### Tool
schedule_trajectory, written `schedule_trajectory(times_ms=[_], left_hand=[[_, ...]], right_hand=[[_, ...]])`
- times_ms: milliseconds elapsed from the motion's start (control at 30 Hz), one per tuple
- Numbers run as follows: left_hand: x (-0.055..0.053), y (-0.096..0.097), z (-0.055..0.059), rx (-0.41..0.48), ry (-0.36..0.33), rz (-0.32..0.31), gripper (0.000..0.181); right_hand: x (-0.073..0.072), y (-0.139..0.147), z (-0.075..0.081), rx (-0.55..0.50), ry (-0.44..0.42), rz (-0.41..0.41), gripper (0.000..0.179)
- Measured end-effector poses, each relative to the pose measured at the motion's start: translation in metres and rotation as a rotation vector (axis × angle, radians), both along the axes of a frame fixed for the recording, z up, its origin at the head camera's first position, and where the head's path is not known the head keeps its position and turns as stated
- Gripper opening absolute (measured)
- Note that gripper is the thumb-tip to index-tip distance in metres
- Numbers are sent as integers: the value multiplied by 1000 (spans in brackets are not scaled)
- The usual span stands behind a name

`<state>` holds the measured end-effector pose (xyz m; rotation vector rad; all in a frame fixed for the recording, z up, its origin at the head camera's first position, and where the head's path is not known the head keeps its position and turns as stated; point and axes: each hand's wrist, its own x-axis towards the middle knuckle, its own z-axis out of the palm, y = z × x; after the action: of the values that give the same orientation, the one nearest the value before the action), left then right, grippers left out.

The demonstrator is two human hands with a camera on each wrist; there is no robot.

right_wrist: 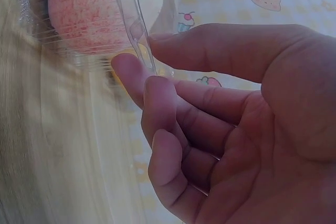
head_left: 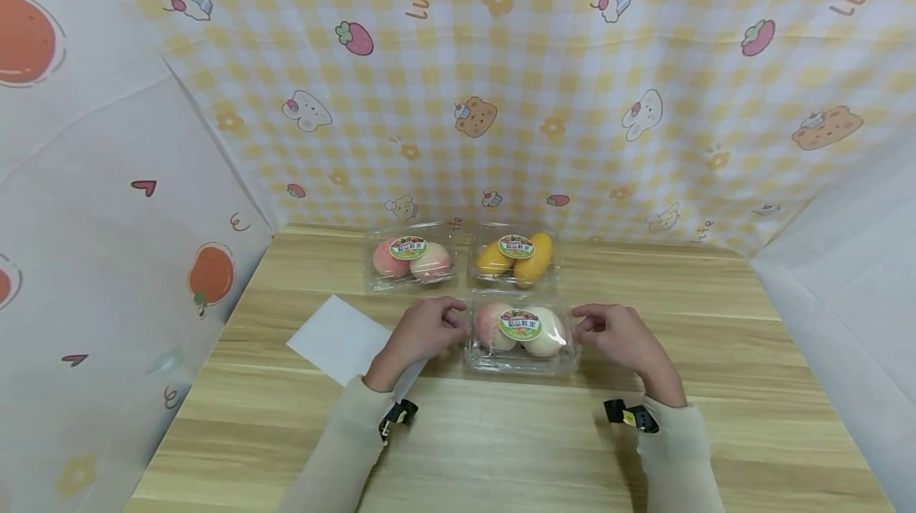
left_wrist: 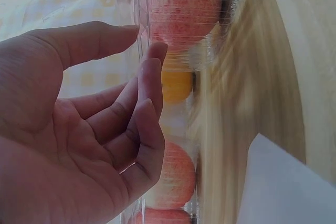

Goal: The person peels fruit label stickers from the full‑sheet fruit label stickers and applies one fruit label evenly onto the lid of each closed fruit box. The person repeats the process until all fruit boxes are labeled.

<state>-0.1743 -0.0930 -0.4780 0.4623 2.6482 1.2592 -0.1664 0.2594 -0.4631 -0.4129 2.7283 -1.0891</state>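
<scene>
A clear plastic fruit box (head_left: 521, 363) holding two pink-and-white peaches sits between both hands, with a round label on its lid. My left hand (head_left: 432, 326) is at its left end; in the left wrist view thumb and forefinger pinch the rim. At the opposite end my right hand (head_left: 619, 334) pinches the other rim, and the right wrist view has the clear edge (right_wrist: 137, 22) between thumb and fingertips. Under the left wrist lies a white sheet of paper (head_left: 339, 338), partly covered by the forearm.
Behind stand two more clear boxes: one with peaches (head_left: 392, 258) on the left, one with yellow mangoes (head_left: 533, 260) right behind the held box. The wooden table (head_left: 501, 449) meets a patterned cloth backdrop (head_left: 429, 83), with white cloth walls (head_left: 107, 258) at the sides.
</scene>
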Motion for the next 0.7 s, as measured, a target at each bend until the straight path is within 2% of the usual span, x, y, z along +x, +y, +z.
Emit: schedule_trajectory(times_ms=[267,500,700], left_hand=[[2,11,-2,-5,-2,13,40],[4,18,-8,-19,11,3,42],[8,22,-7,-23,24,-21,45]], right_hand=[[1,7,3,1,-14,-11,36],[2,13,4,6,-15,-19,36],[3,19,4,5,-29,-20,36]])
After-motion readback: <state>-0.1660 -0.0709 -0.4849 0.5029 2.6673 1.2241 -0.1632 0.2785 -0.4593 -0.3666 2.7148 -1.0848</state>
